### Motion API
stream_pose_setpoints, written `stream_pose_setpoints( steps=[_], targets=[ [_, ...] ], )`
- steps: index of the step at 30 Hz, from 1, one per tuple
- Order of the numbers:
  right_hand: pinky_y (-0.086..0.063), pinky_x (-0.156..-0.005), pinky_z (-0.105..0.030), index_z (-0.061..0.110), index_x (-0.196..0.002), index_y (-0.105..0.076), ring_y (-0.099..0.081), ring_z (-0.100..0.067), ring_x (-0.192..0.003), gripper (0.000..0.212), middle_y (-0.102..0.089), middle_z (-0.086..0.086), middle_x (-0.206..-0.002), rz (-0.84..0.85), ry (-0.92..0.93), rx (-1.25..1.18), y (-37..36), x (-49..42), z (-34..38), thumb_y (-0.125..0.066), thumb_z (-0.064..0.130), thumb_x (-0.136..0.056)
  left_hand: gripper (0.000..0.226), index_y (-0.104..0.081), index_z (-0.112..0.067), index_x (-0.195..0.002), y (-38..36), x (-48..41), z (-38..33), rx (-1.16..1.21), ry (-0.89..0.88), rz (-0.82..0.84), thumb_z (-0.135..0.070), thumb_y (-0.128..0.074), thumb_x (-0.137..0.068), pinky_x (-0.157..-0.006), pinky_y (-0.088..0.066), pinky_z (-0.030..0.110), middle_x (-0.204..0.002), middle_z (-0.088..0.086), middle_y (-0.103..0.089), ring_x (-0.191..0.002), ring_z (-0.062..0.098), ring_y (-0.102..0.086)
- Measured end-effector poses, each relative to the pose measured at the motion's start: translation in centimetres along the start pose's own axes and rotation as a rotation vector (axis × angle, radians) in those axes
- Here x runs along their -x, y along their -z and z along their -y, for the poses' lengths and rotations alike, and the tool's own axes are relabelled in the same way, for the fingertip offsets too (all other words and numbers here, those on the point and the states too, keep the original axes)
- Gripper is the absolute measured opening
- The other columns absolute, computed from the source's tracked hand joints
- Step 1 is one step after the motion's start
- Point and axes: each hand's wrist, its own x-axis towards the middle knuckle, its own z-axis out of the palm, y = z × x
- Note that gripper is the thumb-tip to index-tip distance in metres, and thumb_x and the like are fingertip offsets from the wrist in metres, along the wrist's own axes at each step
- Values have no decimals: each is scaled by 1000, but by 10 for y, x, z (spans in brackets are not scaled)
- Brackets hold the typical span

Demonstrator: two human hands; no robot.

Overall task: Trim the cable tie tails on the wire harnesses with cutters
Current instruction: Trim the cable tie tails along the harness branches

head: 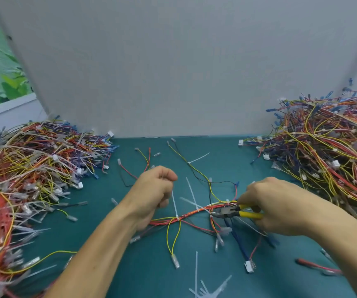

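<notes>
A wire harness (191,215) of red, orange and yellow wires lies across the teal table between my hands. Several white cable tie tails (174,204) stick up from it. My left hand (155,190) grips the harness at its left end, fingers curled under. My right hand (274,204) grips yellow-handled cutters (236,213). Their dark jaws sit at a tie on the harness near its right end; whether they touch the tie is unclear.
A big heap of harnesses with long tie tails (29,179) fills the left side. Another heap (328,155) fills the right side. Cut white tie tails (207,291) lie at the front edge. A grey wall stands behind the teal table (130,265).
</notes>
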Motion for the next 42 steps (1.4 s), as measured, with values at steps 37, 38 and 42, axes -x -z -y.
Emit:
stream_pose_setpoints(
  steps=[37,38,42],
  targets=[
    [-45,-61,-34,22,-75,-52,-52,-28,-77,5,-52,0,-74,-66,11,-14,-5,-4,1,-53,26,-78,23,-69,-17,-65,-33,-1,26,-54,-143,185,-3,-69,-83,-45,-33,12,-59,-6,-58,-45,2,-41],
    [-47,-64,-36,24,-75,-51,-52,-26,-79,6,-55,1,-78,-79,22,-53,-4,-4,-1,-53,28,-79,24,-67,-16,-66,-31,-3,25,24,-134,154,-2,-65,-85,-44,-32,14,-61,-5,-55,-45,3,-38],
    [-44,-79,-38,30,-93,-51,-50,-16,-88,17,-51,10,-90,-177,12,-233,4,-4,-6,-56,46,-89,25,-52,-11,-76,-16,-15,20,309,-97,13,-7,-43,-99,-47,-28,21,-68,0,-59,-45,7,-30]
  ],
)
